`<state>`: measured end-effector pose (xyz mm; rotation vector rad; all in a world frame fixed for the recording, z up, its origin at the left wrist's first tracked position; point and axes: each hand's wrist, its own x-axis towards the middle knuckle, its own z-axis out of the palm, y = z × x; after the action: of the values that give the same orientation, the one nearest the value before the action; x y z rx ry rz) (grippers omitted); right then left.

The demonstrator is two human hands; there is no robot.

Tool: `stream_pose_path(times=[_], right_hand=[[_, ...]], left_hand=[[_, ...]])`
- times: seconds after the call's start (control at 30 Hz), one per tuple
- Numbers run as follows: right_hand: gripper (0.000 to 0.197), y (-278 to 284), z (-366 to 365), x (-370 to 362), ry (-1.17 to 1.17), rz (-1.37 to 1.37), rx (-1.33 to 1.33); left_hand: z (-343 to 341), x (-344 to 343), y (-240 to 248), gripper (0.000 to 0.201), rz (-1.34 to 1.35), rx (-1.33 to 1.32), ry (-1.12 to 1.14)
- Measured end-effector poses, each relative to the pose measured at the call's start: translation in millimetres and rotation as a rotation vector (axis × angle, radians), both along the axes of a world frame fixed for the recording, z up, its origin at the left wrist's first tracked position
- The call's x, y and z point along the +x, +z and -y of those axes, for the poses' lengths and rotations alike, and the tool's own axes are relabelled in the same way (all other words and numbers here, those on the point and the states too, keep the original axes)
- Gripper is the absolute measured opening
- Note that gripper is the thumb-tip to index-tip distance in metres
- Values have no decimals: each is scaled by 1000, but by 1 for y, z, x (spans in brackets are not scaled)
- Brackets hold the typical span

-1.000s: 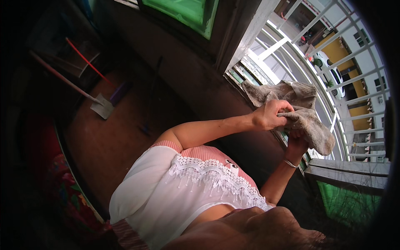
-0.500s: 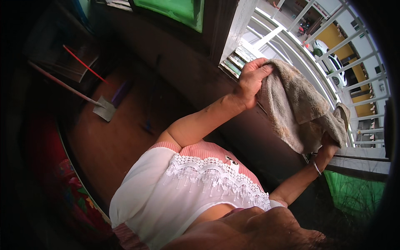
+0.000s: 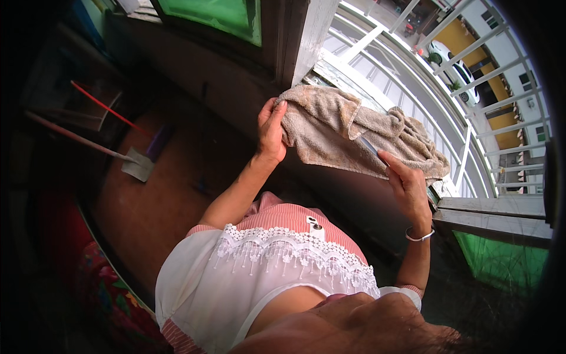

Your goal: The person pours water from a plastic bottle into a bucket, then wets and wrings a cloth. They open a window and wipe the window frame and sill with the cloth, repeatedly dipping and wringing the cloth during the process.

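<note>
A worn grey-brown towel [image 3: 330, 127] is stretched between my two hands in front of the window opening, its cloth bunched toward the right. My left hand [image 3: 272, 130] is closed on its left edge, thumb on top. Closed near the lower right edge, my right hand [image 3: 408, 187] wears a silver bracelet on the wrist. From its fingers a thin grey, blade-like strip [image 3: 369, 146] points up and left across the towel; its other end is hidden in the hand, so its kind is unclear.
White window bars [image 3: 466, 141] stand beyond the sill. Green window panes [image 3: 215, 17] flank the opening. On the brown floor [image 3: 141, 200] to the left are a white-headed, long-handled tool [image 3: 138, 165] and a purple broom head [image 3: 156, 144]. A red floral cloth [image 3: 106, 289] lies lower left.
Both hands have moved left and the towel now spreads wider and flatter. My right hand has risen into plain sight, and the thin grey strip now shows in it.
</note>
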<state>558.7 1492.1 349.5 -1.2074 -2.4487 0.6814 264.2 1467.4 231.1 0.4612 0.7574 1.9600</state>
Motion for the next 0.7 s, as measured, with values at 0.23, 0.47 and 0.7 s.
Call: stream_pose_path(times=[0.23,0.47,0.7], right_hand=[[39,3,-54,-65,228,219,-21],[33,-10,-79,-141,366,74,67],[36,-7,-58,-86,279,133,71]], left_hand=[[-2,0,0,17,-136,20,113],[10,-7,-15,21,-501,-60,140],[33,41,-9,23,-1042,268,-235]])
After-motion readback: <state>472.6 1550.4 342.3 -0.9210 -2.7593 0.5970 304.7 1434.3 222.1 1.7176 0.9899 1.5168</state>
